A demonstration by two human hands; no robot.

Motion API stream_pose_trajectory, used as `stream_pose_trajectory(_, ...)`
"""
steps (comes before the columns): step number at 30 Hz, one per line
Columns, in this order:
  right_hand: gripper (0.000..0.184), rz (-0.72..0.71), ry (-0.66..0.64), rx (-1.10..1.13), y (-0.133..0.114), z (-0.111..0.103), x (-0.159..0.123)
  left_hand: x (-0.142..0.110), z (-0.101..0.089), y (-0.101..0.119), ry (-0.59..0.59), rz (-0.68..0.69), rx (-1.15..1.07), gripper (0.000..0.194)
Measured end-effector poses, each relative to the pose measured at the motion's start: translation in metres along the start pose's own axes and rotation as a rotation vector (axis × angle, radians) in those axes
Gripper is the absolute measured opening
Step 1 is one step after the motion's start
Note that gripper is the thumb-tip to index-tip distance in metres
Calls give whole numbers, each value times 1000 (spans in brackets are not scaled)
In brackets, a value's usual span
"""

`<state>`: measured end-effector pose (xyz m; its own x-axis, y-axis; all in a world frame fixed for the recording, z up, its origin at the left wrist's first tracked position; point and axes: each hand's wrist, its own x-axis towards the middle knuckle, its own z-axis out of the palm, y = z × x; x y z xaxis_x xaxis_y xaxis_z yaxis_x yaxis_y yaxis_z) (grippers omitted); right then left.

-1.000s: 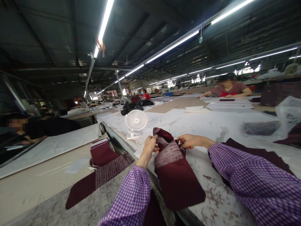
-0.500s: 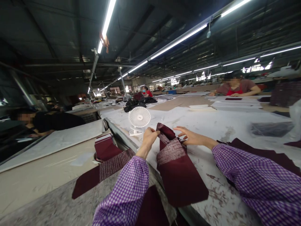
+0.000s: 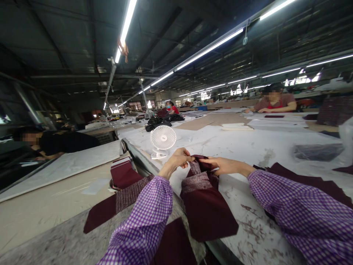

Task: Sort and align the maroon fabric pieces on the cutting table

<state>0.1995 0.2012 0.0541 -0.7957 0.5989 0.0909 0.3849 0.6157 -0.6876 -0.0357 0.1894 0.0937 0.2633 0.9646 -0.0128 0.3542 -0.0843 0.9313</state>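
In the head view, the left hand pinches the far, folded end of the maroon fabric bundle between thumb and fingertips. The right hand comes in from the other side, its fingers reaching over the same fold and touching it, close to the left fingertips; whether they pinch the cloth or only press on it, I cannot tell. Both forearms are in purple-and-white checked sleeves.

The bundle lies on the white-covered bench, near its edge. Its plain, angled-cornered panel points toward the wearer, and a mottled, greyish-pink band crosses it between that panel and the folded end. A white fan stands just beyond the left hand, on the same surface. On the right, partly behind the right sleeve, lie dark maroon pieces with stepped edges, and beyond them is a clear plastic bag.

To the left, on a separate, lower-looking surface, a small maroon stack with pale layers at its far end sits beside a long strip, part plain and part ribbed. Another maroon piece shows below, between the left sleeve and the bundle.

Farther off, a person in a red apron leans over the bench at right, near pale sheets, while a person in black bends forward at far left.
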Motion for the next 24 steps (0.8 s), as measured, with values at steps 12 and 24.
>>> stream_pose_trajectory(12,89,60,187,-104,32,3,0,-72,-1,-4,49,364,239,26)
stream_pose_trajectory(24,82,147,203,-155,17,5,3,-112,135,-38,588,258,920,49)
